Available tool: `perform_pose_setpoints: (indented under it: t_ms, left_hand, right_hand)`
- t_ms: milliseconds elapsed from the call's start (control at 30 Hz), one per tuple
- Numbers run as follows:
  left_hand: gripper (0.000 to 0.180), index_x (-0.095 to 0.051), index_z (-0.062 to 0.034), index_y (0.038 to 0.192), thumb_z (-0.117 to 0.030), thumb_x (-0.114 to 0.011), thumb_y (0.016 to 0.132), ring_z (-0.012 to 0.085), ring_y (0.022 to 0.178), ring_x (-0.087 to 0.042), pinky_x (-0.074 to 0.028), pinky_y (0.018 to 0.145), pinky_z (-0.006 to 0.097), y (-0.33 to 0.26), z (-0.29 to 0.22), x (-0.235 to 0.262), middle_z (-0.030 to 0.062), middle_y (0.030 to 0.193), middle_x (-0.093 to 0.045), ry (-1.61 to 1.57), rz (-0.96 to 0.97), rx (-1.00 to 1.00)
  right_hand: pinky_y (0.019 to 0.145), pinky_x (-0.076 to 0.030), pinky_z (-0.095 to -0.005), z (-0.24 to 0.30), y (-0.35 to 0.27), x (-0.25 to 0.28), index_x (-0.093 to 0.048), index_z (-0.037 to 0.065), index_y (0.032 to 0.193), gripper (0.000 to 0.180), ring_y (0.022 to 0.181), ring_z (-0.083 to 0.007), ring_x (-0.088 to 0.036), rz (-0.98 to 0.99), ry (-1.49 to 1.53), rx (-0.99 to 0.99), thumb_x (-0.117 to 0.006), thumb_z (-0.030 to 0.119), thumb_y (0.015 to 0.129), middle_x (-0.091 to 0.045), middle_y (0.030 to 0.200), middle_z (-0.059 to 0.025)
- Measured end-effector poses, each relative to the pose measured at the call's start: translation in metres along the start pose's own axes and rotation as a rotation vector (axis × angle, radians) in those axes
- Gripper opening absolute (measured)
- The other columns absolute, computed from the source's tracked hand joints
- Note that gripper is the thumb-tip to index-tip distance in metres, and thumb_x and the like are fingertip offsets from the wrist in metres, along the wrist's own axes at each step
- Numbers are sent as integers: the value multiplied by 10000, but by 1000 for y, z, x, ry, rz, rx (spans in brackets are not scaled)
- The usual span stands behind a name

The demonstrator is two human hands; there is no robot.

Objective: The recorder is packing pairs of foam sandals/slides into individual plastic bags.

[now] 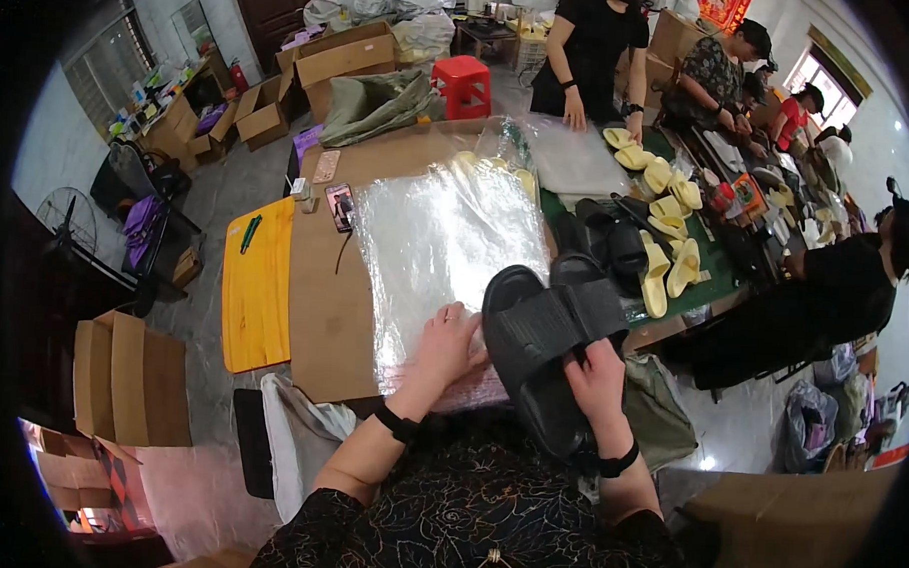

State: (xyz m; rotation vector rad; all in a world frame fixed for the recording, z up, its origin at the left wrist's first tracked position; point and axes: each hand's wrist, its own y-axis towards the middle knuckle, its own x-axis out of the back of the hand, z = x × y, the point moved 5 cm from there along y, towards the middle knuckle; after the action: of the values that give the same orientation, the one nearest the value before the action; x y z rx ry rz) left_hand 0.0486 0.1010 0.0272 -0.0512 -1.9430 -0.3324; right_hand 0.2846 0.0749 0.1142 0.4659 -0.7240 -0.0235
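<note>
A pair of black slide sandals (535, 327) is in my right hand (597, 381), held tilted over the near right part of the table. My right fingers are closed at the straps, and the second sandal is partly hidden behind the first. My left hand (442, 346) is at the near edge of a stack of clear plastic bags (452, 224), its fingers bent in and closed on the plastic. Some of those fingertips are hard to make out. More black slides (601, 234) lie just beyond the held pair.
Pale yellow slides (667, 216) sit along the green tabletop to the right. A phone (340, 207) and a yellow board (256, 287) with green cutters (251, 233) lie at left. A red stool (461, 87) and cartons (136, 381) stand around. Co-workers work at the far right.
</note>
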Motion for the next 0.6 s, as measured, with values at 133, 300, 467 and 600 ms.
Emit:
perform_pose_setpoints:
  t_ms: [133,300,467,600]
  left_hand:
    - [517,-636,-130,1234,-405,-725,806,396,1204,-506,-451,994,466,-6,6,3,224,1294,-523,-39,8,-16]
    - [540,-640,-115,1223,-426,-726,790,396,1218,-499,-454,993,462,11,-14,35,224,1303,-519,-43,256,53]
    - [410,-659,-79,1136,-307,-704,798,385,1204,-514,-481,949,459,9,-4,11,211,1314,-513,135,50,-106]
    - [227,-655,-58,1010,-179,-638,819,342,1107,-581,-509,878,432,12,1,2,171,1243,-571,-42,77,-117]
  right_hand:
    - [634,-445,-403,-39,-9,14,-559,-3,863,211,683,-347,-552,-135,-104,-195,-692,160,859,-535,789,-171]
    - [579,-412,-433,-69,-18,27,-463,2,755,342,627,-348,-504,-153,-303,-273,-685,232,879,-469,736,-154]
    - [578,-417,-448,-71,-27,17,-450,4,747,356,642,-366,-517,-108,-322,-255,-679,241,881,-471,748,-157]
    - [574,-415,-452,-71,-33,24,-450,5,745,354,647,-371,-517,-94,-322,-261,-683,237,876,-461,743,-156]
